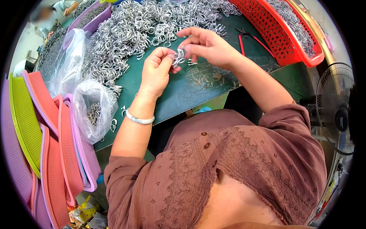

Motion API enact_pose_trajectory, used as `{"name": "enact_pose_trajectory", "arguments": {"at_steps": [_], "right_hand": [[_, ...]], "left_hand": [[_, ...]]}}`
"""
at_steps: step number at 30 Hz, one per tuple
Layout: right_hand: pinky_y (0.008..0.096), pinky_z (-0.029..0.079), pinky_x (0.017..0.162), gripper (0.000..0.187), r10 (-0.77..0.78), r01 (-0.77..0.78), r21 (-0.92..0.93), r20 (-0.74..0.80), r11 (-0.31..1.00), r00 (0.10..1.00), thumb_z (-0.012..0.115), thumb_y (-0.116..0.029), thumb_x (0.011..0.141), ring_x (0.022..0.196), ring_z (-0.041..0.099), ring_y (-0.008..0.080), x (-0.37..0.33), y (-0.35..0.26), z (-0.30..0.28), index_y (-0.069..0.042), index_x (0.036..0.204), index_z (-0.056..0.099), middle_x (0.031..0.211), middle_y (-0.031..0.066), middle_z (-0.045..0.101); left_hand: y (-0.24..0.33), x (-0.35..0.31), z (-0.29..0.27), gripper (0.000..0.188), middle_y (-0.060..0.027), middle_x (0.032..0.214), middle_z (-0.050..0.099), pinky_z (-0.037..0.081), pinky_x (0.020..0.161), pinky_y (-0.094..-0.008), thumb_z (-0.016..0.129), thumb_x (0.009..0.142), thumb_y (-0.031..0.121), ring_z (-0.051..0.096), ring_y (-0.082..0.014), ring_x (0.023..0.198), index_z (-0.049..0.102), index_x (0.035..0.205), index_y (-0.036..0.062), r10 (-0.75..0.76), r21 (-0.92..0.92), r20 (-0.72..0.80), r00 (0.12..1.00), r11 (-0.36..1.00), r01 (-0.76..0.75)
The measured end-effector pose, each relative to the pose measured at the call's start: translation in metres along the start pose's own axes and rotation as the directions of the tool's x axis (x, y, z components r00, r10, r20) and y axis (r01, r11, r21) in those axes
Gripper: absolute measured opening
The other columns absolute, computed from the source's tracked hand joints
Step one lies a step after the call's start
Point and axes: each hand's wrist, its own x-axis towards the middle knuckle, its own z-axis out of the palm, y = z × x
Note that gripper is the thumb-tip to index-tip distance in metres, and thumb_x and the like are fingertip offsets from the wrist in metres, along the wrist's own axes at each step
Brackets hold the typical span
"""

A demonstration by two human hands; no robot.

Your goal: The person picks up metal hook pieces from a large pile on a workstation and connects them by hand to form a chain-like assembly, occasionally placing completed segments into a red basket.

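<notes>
My left hand is closed, thumb against fingers, on a small bunch of grey metal rings above the green tabletop. From the right, my right hand reaches the same bunch. Its thumb and a curled finger pinch at the upper edge of the bunch, while the index finger stretches out past it. The fingers partly hide how the rings sit. Beyond both hands spreads a large heap of similar loose rings. A small metal piece lies on the table just below my right fingers.
Red-handled pliers lie beside a red perforated basket of metal parts. At left are a clear plastic bag holding rings and stacked colored baskets. A fan stands at right. Another person is far left.
</notes>
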Motion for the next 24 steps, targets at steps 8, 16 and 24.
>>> {"name": "enact_pose_trajectory", "arguments": {"at_steps": [8,16,24], "right_hand": [[0.0202,0.043,0.065,0.040,-0.035,0.033,0.051,0.040,0.998,0.999,0.054,0.002,0.075,0.071,0.051,0.0070,-0.0005,0.0024,0.0007,0.000,0.114,0.042,0.087,0.0048,0.056],[0.0225,0.041,0.074,0.045,-0.271,0.269,-0.159,0.008,0.950,0.963,0.052,0.007,0.074,0.083,0.052,0.0087,-0.0063,0.0062,0.0081,-0.001,0.117,0.040,0.090,0.0050,0.055],[0.0235,0.041,0.078,0.046,-0.233,0.233,0.015,0.110,0.972,0.966,0.052,0.007,0.074,0.087,0.051,0.0096,0.0004,0.0039,0.0005,-0.001,0.117,0.038,0.091,0.0048,0.054]], "left_hand": [[-0.0007,-0.0017,0.0008,0.008,-0.0019,0.073,0.054,0.041,0.053,-0.0201,0.046,0.083,0.007,0.052,-0.0089,0.059,0.052,0.086,0.0018,0.115,0.221,-0.001,0.993,0.969,-0.112],[0.0000,-0.0023,-0.0005,0.008,-0.0020,0.073,0.054,0.041,0.053,-0.0201,0.046,0.083,0.008,0.052,-0.0094,0.059,0.051,0.085,0.0023,0.037,0.124,0.009,0.999,0.992,-0.038],[0.0035,0.0001,-0.0042,0.008,-0.0053,0.072,0.055,0.042,0.054,-0.0222,0.045,0.083,0.007,0.052,-0.0122,0.058,0.050,0.085,0.0022,-0.133,-0.162,0.106,0.985,0.975,0.149]]}}
